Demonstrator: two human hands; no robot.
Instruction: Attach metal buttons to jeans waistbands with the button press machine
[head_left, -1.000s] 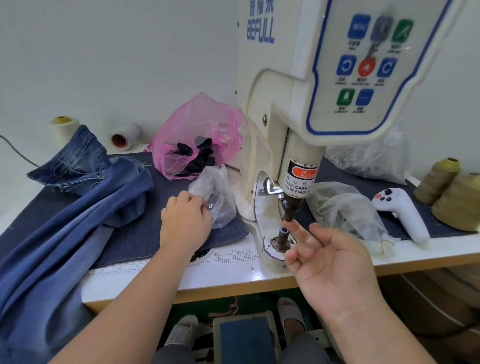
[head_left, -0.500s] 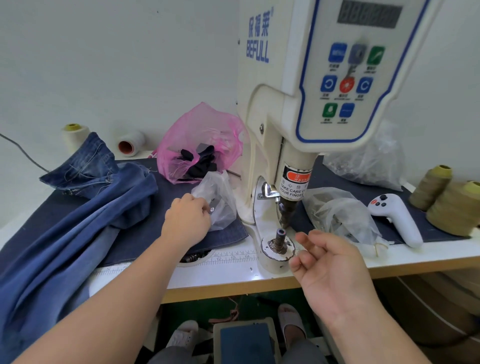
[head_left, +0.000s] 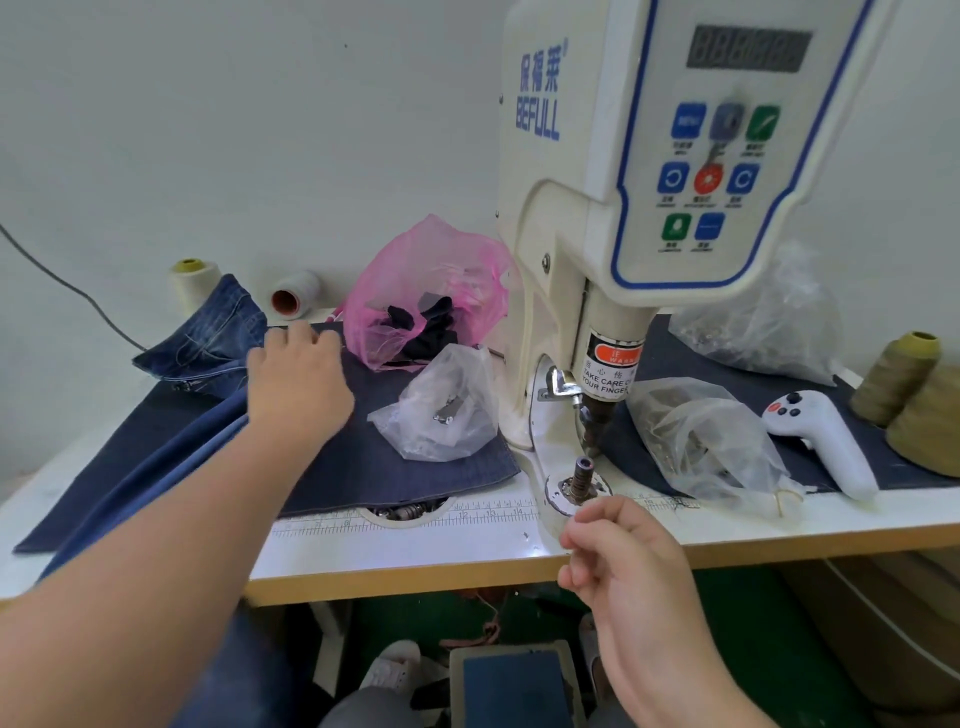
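Nearest you, the foot pedal (head_left: 514, 686) sits on the floor under the tabletop (head_left: 415, 566), its lower part cut off by the frame edge. Your right hand (head_left: 631, 577) hangs just in front of the tabletop edge with the fingers loosely curled; whether that grip pinches anything small you cannot tell, since the fingertips hide the spot. Just beyond it stands the lower die post (head_left: 583, 474) on the base of the button press machine (head_left: 597, 218), with the upper punch (head_left: 596, 426) above it and apart from it. Nothing lies between the two.

Your left hand (head_left: 298, 387) reaches left over the dark denim cloth (head_left: 363, 467), fingers spread wide and relaxed, its far fingertips blurred near the jeans (head_left: 208, 338). The jeans lie heaped at the left and trail off the near edge; their waistband is hard to pick out. A clear bag (head_left: 441, 410) near the machine holds small metal pieces, too unclear to name. Under the cloth's near edge a round recess (head_left: 408, 512) shows metal buttons, mostly covered. Farther back sit a pink bag (head_left: 431, 291) and thread cones (head_left: 192, 278). On the right lies a white controller (head_left: 826, 441).
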